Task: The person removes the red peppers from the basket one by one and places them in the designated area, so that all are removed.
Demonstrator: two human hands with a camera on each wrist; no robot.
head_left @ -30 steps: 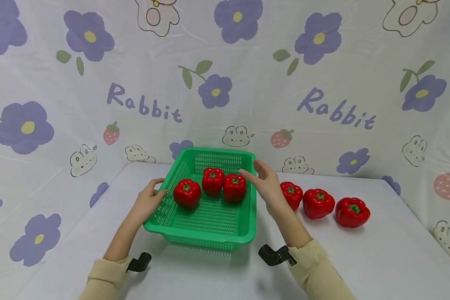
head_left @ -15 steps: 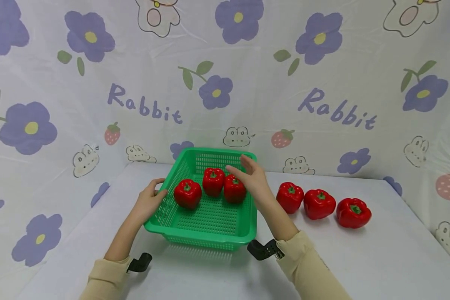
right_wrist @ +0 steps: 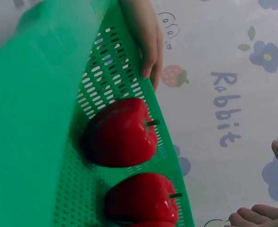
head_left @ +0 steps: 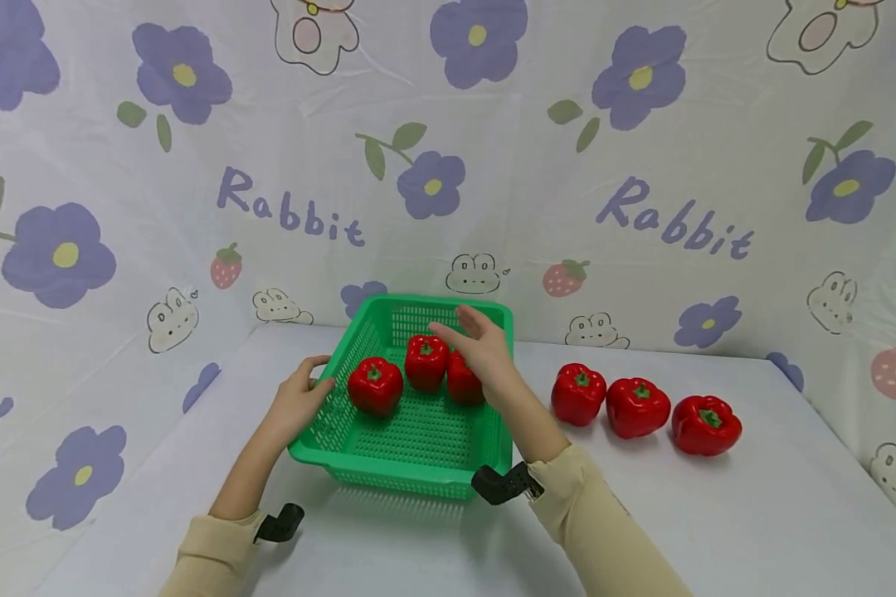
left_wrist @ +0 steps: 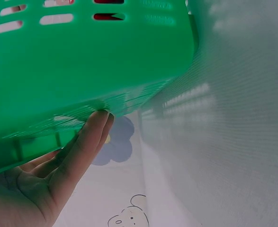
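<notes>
Pepper point(head_left: 463, 380) under R hand point(head_left: 481, 352) fingers, spread, not gripping – L hand point(head_left: 299, 402) grips basket point(head_left: 418, 448) rim – grab step, next needs closing round it

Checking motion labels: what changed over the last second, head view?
The right hand moved left, from beside the green perforated plastic basket to over its right-hand red bell pepper, fingers open, gripping nothing. Unchanged: the left hand holds the basket's left rim; three peppers inside, three red peppers on the table to its right.
</notes>
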